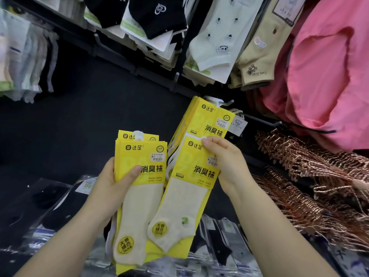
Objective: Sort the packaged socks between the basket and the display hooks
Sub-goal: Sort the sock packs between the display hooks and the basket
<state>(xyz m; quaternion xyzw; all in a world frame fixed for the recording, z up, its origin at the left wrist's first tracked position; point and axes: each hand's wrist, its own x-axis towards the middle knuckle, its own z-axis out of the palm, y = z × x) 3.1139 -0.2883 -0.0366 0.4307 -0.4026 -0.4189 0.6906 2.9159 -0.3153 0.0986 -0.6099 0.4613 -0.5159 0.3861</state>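
My left hand grips a stack of yellow-carded cream sock packs, thumb across the front card. My right hand pinches the top of a single yellow sock pack, tilted, its white hanger tab by my fingertips. Just behind it, more yellow packs hang on a display hook on the dark wall. No basket is in view.
Above hang black socks, white patterned socks and beige socks. A pink garment is at the right, over a pile of copper-coloured hangers. Bagged dark socks lie on the shelf below.
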